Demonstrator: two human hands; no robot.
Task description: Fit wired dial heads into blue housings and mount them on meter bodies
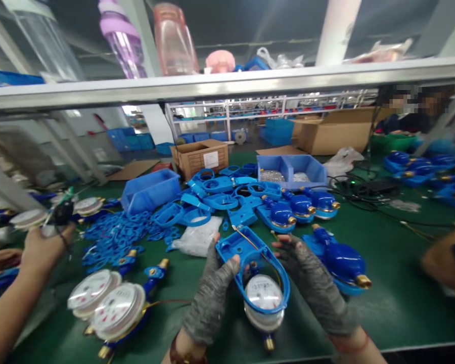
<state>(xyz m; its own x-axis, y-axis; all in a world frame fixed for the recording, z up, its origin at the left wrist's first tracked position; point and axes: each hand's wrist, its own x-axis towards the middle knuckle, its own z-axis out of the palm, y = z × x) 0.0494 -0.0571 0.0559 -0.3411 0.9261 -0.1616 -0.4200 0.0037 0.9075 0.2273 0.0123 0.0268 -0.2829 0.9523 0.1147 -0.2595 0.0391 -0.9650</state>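
Observation:
My left hand, in a grey fingerless glove, grips a blue plastic meter housing by its left side, thumb on top. The housing's ring sits over a water meter with a white dial; whether they touch, I cannot tell. A thin wire runs across the housing. To its right, my right hand, gloved the same way, has its fingers apart near the wire's end, apparently holding nothing. Beyond it rests a blue meter in a housing, dial down.
Two water meters lie at left. Loose blue housings, small blue parts, a plastic bag and blue bins fill the middle. A co-worker's hand holds a dark tool at left; another person's arm is at right.

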